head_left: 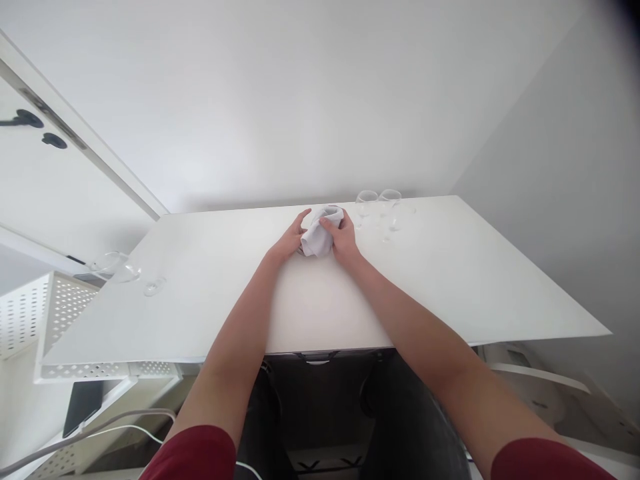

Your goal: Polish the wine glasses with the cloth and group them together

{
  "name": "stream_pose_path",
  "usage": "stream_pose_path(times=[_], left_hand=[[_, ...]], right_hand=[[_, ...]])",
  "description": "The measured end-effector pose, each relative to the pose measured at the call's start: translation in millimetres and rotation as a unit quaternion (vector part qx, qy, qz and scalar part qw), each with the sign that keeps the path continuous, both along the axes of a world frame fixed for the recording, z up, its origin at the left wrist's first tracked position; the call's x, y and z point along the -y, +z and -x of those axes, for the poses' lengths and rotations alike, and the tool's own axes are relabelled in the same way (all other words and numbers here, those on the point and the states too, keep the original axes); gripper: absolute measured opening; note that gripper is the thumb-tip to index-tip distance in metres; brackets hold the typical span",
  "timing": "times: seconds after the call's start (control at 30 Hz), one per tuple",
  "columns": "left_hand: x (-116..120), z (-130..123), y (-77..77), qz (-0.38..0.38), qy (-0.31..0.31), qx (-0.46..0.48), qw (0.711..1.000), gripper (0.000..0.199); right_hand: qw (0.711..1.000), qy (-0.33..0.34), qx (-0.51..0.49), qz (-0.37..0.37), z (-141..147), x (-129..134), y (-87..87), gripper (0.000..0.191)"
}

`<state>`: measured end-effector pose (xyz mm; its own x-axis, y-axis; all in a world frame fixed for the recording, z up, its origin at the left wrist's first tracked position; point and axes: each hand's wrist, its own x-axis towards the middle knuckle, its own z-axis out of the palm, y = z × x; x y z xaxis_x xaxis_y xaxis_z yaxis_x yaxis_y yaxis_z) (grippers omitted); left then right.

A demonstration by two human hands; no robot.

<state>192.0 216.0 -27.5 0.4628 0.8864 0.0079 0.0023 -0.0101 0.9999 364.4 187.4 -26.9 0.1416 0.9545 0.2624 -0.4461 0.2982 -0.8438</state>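
Note:
A pale grey-white cloth (319, 235) is bunched between my two hands near the back of the white table. My right hand (346, 237) is closed on it, thumb pressed over its top fold. My left hand (289, 243) curls at the cloth's left side, thumb raised, around what appears to be a clear wine glass (301, 252). Most of that glass is hidden under the cloth; only a thin curved edge shows. To the right of my hands stand two clear wine glasses, one nearer (367, 205) and one farther right (390, 207).
Another clear stemmed glass (125, 268) stands at the left end of the white table (215, 320). A white perforated rack (70, 300) sits beside that end, with cables (115, 421) below. A wall rises behind the table; a door with a dark handle (25, 119) is at left.

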Motion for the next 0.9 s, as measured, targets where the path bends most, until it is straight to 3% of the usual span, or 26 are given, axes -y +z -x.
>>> stream_pose_path(times=[0.07, 0.27, 0.33, 0.43, 0.53, 0.7, 0.8, 0.9], left_hand=[[2.7, 0.2, 2.5, 0.011, -0.019, -0.013, 1.0, 0.094], [12.0, 5.7, 10.4, 0.076, -0.107, 0.016, 0.991, 0.079], [11.1, 6.8, 9.9, 0.061, -0.101, 0.029, 0.993, 0.078], [7.2, 7.2, 7.0, 0.043, -0.082, 0.021, 0.995, 0.067], [5.2, 7.0, 4.6, 0.058, -0.06, -0.008, 0.996, 0.053], [7.7, 8.2, 5.1, 0.089, -0.049, -0.056, 0.993, 0.035], [8.2, 9.9, 6.4, 0.063, -0.073, -0.023, 0.995, 0.039], [7.2, 11.2, 5.4, 0.067, -0.07, 0.011, 0.995, 0.048]], right_hand=[[1.0, -0.016, 0.007, -0.016, -2.4, -0.3, 0.2, 0.046], [0.997, 0.076, 0.004, -0.014, -6.3, 2.5, 3.5, 0.039], [0.995, 0.033, 0.077, -0.056, -5.7, 7.0, 5.6, 0.035], [0.97, -0.061, 0.19, -0.142, -4.7, 14.1, 8.8, 0.022], [0.959, -0.08, 0.219, -0.162, -4.7, 15.4, 9.6, 0.015], [0.995, 0.05, 0.075, -0.03, -5.7, 6.8, 5.9, 0.024], [0.987, 0.153, -0.034, 0.028, -6.0, 6.4, 5.2, 0.034], [0.971, 0.231, -0.061, 0.01, -4.0, 11.2, 6.8, 0.049]])
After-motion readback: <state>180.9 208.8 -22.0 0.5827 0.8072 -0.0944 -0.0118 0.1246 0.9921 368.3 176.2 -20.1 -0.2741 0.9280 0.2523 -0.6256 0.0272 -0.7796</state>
